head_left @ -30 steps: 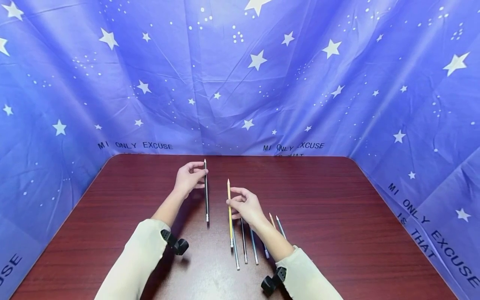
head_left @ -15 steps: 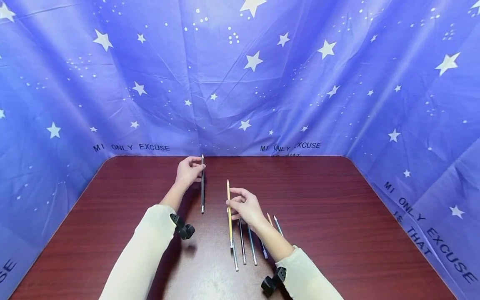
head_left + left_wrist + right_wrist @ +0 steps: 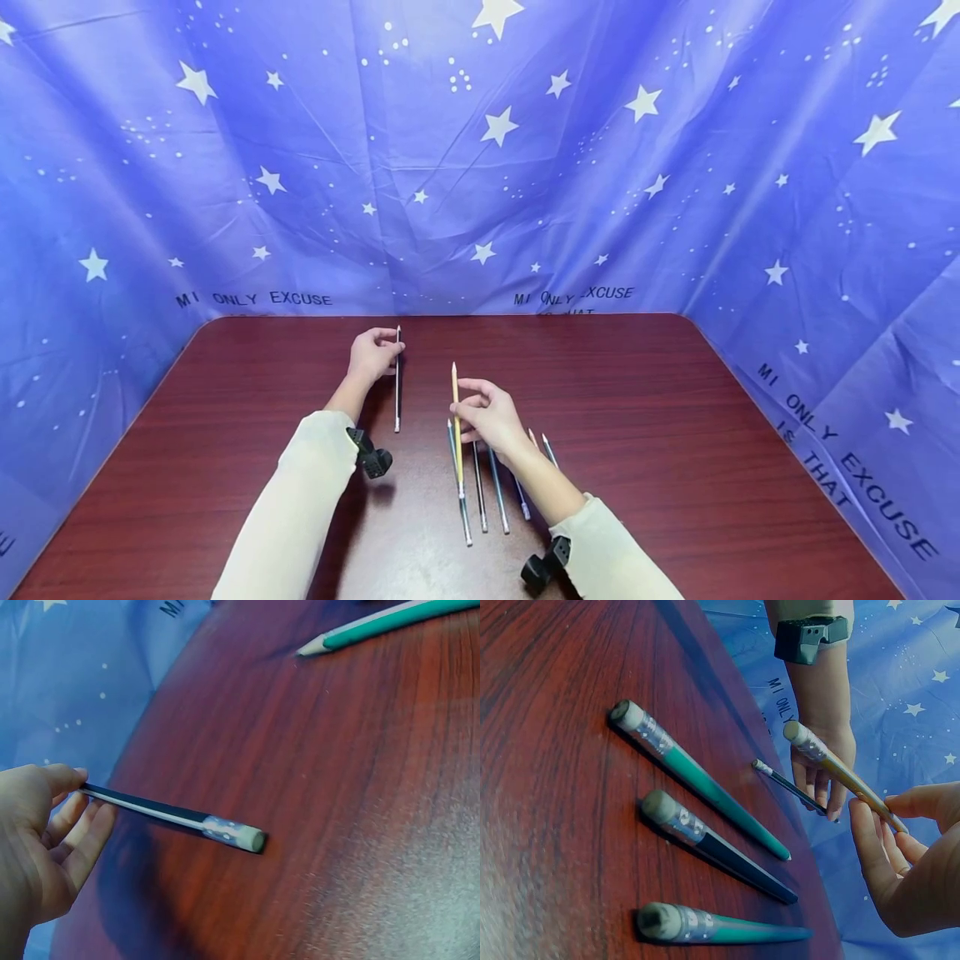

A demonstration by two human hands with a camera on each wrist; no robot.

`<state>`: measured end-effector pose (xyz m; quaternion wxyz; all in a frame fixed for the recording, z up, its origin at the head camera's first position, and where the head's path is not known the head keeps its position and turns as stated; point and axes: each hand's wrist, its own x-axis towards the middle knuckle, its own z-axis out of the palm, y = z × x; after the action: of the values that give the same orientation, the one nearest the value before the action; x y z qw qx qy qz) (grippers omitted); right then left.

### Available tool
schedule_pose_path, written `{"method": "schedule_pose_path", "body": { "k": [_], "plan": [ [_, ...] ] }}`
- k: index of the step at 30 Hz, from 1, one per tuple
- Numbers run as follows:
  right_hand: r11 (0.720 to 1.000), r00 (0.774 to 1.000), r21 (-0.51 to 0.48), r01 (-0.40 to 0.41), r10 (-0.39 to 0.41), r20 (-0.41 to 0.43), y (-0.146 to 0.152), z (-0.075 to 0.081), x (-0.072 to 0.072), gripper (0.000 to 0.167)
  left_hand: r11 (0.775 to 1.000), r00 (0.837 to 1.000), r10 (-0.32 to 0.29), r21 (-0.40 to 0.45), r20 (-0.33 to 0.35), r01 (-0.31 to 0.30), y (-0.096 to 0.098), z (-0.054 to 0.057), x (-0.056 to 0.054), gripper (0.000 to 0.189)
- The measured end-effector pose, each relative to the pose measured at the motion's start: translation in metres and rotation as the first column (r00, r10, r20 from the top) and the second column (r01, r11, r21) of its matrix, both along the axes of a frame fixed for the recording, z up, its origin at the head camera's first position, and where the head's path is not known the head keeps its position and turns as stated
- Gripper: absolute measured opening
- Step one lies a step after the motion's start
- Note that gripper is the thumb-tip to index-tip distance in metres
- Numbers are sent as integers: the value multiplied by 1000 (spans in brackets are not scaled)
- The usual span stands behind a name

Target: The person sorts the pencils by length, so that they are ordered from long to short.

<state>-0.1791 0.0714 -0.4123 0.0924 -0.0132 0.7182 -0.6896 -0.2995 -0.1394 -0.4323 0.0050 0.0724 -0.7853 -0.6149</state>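
Note:
In the head view, my left hand [image 3: 371, 354] pinches a black pencil [image 3: 398, 392] near its sharpened tip, left of the middle of the table. The eraser end [image 3: 251, 838] of that pencil points back toward me, close over the wood in the left wrist view. My right hand [image 3: 491, 417] holds a yellow pencil [image 3: 458, 454] between thumb and fingers. It overlaps a green pencil [image 3: 466, 525] in the head view. A dark pencil [image 3: 739, 859] and another green pencil [image 3: 750, 931] lie beside that one, partly behind the right hand in the head view.
More pencils lie under the right forearm, including a dark blue one [image 3: 522, 500] and one with a pale tip [image 3: 550, 450]. The dark red wooden table [image 3: 637, 400] reaches back to a blue curtain [image 3: 480, 167] with stars. Each wrist wears a black camera [image 3: 369, 454].
My left hand carried the black pencil slightly away from me, then brought it down a little. The right hand stays nearly still with the yellow pencil. The head view has shifted slightly.

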Motion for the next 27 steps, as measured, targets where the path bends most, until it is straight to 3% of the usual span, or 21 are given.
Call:
{"method": "schedule_pose_path", "body": {
  "k": [7,16,23,27],
  "plan": [
    [1000,1000,14,9,-9,-7,0,-1,0,45,999,1000,9,-37,27,-8,-4,-14,1,37],
    [1000,1000,27,10,-10,-15,0,2,-2,43,995,999,20,-99,34,-16,-4,-20,2,34],
    [999,1000,45,15,-15,-17,0,-1,-10,44,959,1000,4,-282,-24,-11,-1,-24,2,31],
    [998,1000,62,26,-26,-11,0,3,-14,44,942,999,3,-335,-35,-14,0,-24,4,29]
  ]
}}
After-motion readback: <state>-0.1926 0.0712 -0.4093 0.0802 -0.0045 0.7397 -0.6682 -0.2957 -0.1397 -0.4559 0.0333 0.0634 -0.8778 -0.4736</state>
